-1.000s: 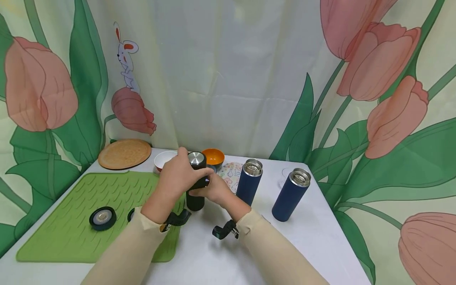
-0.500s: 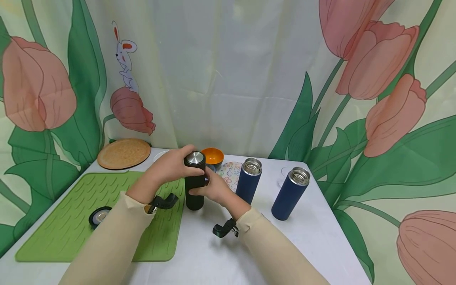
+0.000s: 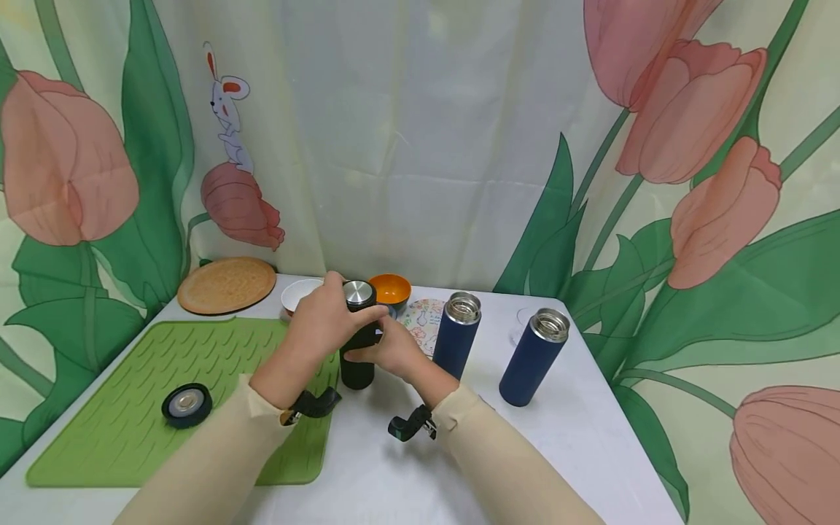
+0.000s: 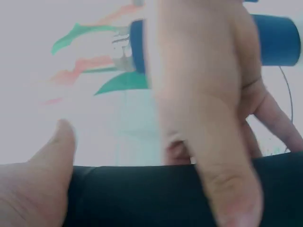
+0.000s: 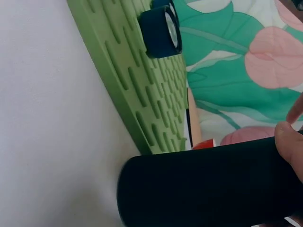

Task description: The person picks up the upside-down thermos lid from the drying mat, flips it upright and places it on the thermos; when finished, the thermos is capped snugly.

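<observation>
Black flask upright, lower centre of frame, beside green mat. Left hand clamped on flask's upper part; right hand clamped lower. Dark lid on mat, lower left.

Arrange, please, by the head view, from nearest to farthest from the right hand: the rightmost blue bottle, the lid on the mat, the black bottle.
1. Black insulated bottle: in the right hand.
2. Rightmost blue insulated bottle: to the hand's right.
3. Black lid: far left, on the green mat.
</observation>
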The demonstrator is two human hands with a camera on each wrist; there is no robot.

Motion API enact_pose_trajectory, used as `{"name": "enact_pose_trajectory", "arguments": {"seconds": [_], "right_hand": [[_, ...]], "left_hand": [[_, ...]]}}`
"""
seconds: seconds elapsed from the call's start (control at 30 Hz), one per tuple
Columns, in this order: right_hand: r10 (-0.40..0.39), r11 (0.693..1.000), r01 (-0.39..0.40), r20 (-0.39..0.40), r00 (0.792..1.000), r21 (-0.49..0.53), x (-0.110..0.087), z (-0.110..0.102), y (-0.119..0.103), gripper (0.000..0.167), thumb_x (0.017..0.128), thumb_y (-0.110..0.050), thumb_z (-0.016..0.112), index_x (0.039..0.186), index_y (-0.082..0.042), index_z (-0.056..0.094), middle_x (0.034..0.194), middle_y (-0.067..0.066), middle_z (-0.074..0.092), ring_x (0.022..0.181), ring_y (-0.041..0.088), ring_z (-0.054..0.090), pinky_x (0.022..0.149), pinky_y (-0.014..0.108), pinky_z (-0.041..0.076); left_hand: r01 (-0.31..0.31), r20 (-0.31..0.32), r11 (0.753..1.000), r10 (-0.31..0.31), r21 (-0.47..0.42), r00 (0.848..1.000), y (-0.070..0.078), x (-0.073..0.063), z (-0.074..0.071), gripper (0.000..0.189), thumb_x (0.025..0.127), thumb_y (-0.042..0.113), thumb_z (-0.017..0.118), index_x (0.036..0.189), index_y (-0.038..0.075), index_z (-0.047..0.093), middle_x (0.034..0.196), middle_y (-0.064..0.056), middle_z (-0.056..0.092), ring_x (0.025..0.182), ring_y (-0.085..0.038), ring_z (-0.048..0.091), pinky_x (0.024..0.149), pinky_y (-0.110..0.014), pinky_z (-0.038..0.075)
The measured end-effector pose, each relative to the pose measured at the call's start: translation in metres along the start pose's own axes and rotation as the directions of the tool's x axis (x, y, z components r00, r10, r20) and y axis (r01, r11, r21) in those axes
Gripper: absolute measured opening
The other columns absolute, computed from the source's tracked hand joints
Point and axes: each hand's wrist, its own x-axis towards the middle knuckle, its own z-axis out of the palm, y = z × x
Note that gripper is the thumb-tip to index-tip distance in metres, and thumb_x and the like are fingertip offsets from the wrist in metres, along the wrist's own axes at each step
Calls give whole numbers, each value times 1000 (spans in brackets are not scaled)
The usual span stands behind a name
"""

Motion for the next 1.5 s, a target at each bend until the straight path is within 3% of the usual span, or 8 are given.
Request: {"name": "enact_pose_trajectory", "arguments": {"seconds": [0.13, 0.27, 0.5, 0.73, 1.0, 1.13, 1.33, 1.5], "right_hand": [[-8, 1000, 8, -18, 1000, -13, 0, 1, -1, 87, 79, -41, 95, 154, -28, 53, 150, -1, 64, 134, 26, 63, 109, 49, 54], [4, 1000, -4, -11, 1000, -12, 0, 1, 1, 84, 80, -42, 94, 152, -29, 55, 145, -2, 67, 129, 25, 65, 106, 49, 55], [16, 1000, -17, 20, 1000, 15, 2, -1, 2, 83, 80, -41, 94, 152, -28, 55, 142, -3, 68, 126, 24, 66, 101, 47, 58], [12, 997, -15, 39, 999, 75, 6, -3, 3, 77, 79, -35, 96, 146, -29, 60, 134, -5, 72, 120, 21, 71, 98, 44, 60], [29, 996, -31, 38, 999, 80, 4, -1, 2, 78, 78, -35, 96, 146, -29, 60, 135, -4, 71, 120, 22, 71, 97, 45, 60], [26, 997, -28, 28, 999, 77, 3, -2, 0, 78, 78, -34, 96, 147, -28, 59, 135, -3, 71, 119, 22, 71, 98, 45, 60], [22, 998, -22, 4, 1000, 58, 2, -2, -1, 77, 78, -35, 96, 145, -26, 60, 130, -3, 74, 113, 19, 72, 96, 44, 60], [19, 998, -19, 4, 1000, 63, 2, 2, 1, 73, 79, -34, 96, 143, -26, 62, 130, 0, 74, 113, 20, 71, 97, 45, 59]], "left_hand": [[44, -161, 999, -39, 28, 986, 6, -6, 12, 87, 83, 74, 77, 116, -1, 49, 84, -21, 70, 66, -35, 68, 55, -42, 53], [-26, -177, 998, 34, 49, 984, 2, -5, 13, 73, 87, 66, 79, 115, 4, 54, 88, -17, 73, 70, -31, 68, 56, -40, 52], [-152, 7, 988, 152, 22, 988, -15, 8, -2, 58, 90, 58, 80, 123, 15, 59, 98, -9, 74, 79, -26, 67, 64, -36, 51], [-285, 155, 958, 284, -18, 946, -29, 25, -13, 53, 91, 50, 83, 127, 21, 57, 99, -4, 72, 84, -23, 67, 75, -40, 55], [-313, 236, 949, 315, -47, 919, -33, 32, -19, 64, 91, 49, 83, 143, 25, 55, 116, -6, 74, 98, -24, 70, 84, -45, 57], [-288, 210, 956, 294, -57, 933, -34, 30, -17, 62, 90, 51, 83, 140, 27, 56, 117, -5, 74, 100, -25, 70, 86, -47, 58], [-135, 120, 978, 155, -156, 981, -35, 13, -4, 70, 90, 60, 79, 140, 17, 55, 127, -11, 72, 106, -30, 69, 86, -48, 57], [-79, 56, 972, 94, -222, 994, -38, -7, 7, 78, 94, 58, 76, 148, 8, 49, 135, -17, 68, 106, -33, 71, 81, -44, 59]]}}
